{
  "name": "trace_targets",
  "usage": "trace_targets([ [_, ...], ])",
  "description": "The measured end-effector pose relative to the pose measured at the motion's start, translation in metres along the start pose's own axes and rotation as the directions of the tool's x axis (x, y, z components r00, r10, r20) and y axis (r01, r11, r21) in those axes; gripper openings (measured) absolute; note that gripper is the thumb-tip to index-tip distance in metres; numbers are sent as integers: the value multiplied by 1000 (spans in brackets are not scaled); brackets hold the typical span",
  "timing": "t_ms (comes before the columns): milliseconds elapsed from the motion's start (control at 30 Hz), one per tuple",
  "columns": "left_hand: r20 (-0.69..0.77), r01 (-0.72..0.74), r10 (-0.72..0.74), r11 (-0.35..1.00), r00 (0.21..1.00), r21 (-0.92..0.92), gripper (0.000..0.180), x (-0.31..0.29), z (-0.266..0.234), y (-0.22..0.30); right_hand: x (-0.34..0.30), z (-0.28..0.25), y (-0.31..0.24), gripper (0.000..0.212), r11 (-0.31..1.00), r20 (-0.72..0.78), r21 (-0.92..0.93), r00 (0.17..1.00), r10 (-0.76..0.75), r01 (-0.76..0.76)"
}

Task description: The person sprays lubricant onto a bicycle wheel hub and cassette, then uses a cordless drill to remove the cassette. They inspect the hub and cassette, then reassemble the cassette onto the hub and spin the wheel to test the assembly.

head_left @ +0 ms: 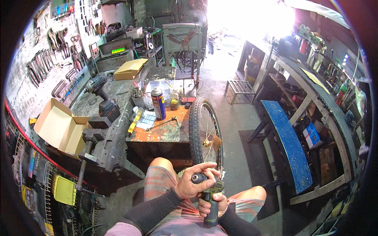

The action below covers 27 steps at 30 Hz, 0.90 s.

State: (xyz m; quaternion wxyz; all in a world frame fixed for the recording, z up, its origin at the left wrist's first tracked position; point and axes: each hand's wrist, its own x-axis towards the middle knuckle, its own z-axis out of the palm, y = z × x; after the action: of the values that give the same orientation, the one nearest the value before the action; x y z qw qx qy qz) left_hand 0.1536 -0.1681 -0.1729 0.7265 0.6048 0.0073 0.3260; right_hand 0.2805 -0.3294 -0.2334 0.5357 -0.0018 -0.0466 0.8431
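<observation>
A green and black cordless drill (pixel 212 214) is held upright over my lap, its black chuck pointing to the left. My right hand (pixel 214 203) is wrapped round the drill's handle. Around the drill's head, just behind the chuck, my left hand (pixel 193 183) is closed, with the fingers bent over the top. No bit can be made out in the chuck. Beyond my hands, a bicycle wheel (pixel 195 137) with a knobbly tyre and a cassette (pixel 217 142) stands upright against the right side of a small orange-topped table (pixel 173 133).
On the small table are a blue spray can (pixel 158 104), a metal tool (pixel 163 124) and a jar (pixel 174 103). To its left, a workbench carries a vise (pixel 93 135), another drill (pixel 103 96) and an open cardboard box (pixel 65 129). A blue bench (pixel 286 145) stands at right.
</observation>
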Motion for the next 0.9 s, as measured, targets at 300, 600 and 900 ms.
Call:
trace_targets([
  [300, -617, 94, 8, 987, 787, 133, 49, 8, 25, -2, 33, -13, 2, 41, 806, -355, -569, 837, -416, 160],
  [600, -39, 136, -130, 931, 991, 339, 88, -1, -21, 16, 0, -13, -24, 48, 922, -214, -386, 975, -53, -35],
  [900, -135, 41, 25, 885, 991, 464, 92, -2, -5, 10, -3, -5, -29, 47, 766, -340, -643, 890, -306, 18],
])
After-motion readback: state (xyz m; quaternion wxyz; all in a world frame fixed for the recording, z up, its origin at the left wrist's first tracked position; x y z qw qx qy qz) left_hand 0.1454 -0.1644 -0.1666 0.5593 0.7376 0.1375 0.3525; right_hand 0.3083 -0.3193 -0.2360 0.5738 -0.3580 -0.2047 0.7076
